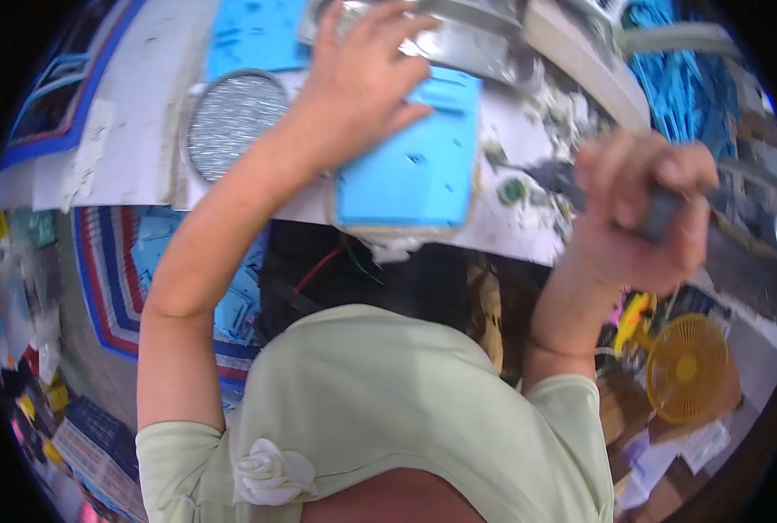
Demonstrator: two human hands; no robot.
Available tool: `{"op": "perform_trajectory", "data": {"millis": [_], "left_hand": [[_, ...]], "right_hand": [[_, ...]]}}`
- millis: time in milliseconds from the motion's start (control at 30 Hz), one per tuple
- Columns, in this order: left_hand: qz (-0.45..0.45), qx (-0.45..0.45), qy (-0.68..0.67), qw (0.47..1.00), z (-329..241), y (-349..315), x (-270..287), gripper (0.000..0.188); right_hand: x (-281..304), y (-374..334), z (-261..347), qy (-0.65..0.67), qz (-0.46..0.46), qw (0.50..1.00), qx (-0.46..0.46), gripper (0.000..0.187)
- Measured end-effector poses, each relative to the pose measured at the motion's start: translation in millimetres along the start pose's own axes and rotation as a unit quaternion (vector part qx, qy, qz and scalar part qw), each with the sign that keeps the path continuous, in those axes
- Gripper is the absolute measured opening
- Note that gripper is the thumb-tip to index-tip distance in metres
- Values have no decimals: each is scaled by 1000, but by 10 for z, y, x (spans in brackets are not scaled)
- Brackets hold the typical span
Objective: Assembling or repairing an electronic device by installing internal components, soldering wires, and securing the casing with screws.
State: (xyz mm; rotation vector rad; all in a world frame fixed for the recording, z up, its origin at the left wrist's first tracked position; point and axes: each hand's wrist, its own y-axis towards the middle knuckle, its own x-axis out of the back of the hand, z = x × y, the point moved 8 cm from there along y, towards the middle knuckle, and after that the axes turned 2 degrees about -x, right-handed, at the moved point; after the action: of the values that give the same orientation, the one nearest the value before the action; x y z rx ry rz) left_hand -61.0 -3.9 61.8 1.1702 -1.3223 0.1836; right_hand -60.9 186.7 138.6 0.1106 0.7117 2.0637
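Note:
My left hand [362, 83] reaches over the table with its fingers apart, slightly blurred. Its fingertips are at the near edge of a shiny metal tray [476, 39], and I cannot tell whether they touch it. Under and beside that hand lies a flat light-blue panel [406, 183] with small dark slots. My right hand [641, 213] is closed around a dark grey hand tool [563, 180]; its thin tip points left, toward the panel. The tool's exact kind is blurred. Left of my forearm sits a round container [236, 126] of fine silvery pieces.
Another blue panel [253, 39] lies at the back left. Small pale scraps and a green round piece [512, 190] are scattered near the tool. Blue strips [681, 96] pile up at the far right. A yellow fan [687, 366] stands below at the right, a striped bag [114, 288] at the left.

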Motion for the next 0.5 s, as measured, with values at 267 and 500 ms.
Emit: {"op": "perform_trajectory", "data": {"millis": [267,500], "left_hand": [[-325,628,55,705,958,-4691,1188,38],[-211,778,270,526,622,-6705,1010,58]], "right_hand": [[324,51,64,-31,-99,995,-11,25],[299,339,-343,-9,-104,994,-41,23]]}}
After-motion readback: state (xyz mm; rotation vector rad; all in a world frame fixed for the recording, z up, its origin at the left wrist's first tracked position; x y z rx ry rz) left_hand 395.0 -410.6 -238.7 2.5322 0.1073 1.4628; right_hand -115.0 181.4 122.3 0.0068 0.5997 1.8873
